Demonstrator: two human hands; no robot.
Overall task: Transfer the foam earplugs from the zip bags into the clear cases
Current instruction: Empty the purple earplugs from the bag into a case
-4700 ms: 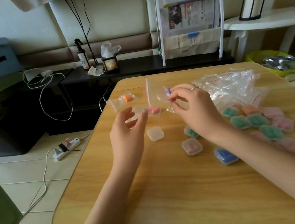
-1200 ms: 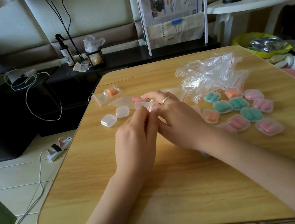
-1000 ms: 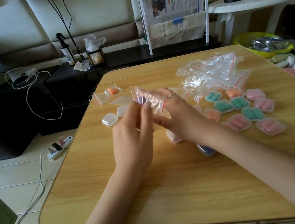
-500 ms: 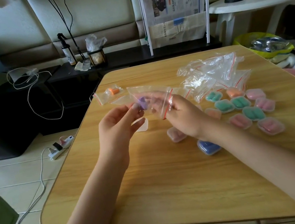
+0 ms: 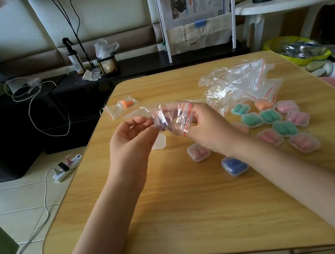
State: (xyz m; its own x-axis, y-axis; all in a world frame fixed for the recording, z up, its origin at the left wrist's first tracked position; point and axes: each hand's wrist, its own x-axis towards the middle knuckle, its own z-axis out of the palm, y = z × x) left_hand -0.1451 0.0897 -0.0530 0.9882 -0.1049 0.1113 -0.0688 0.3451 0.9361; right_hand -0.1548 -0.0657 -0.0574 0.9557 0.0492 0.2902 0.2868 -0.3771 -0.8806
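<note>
We see bare desk (image 5: 187, 212) across the lower middle of the frame, open to a hand. At right centre, filled cases (image 5: 272, 122) crowd the surface, with a blue case (image 5: 234, 165) nearest the open stretch. Crumpled zip bags (image 5: 241, 83) block the upper right. An empty case (image 5: 160, 142) and an orange-plug bag (image 5: 122, 106) sit at upper centre-left.

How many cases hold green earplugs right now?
4 green-filled cases, all right of the right hand: one by the empty bags, two side by side, one nearer. The hand may hide more.
</note>
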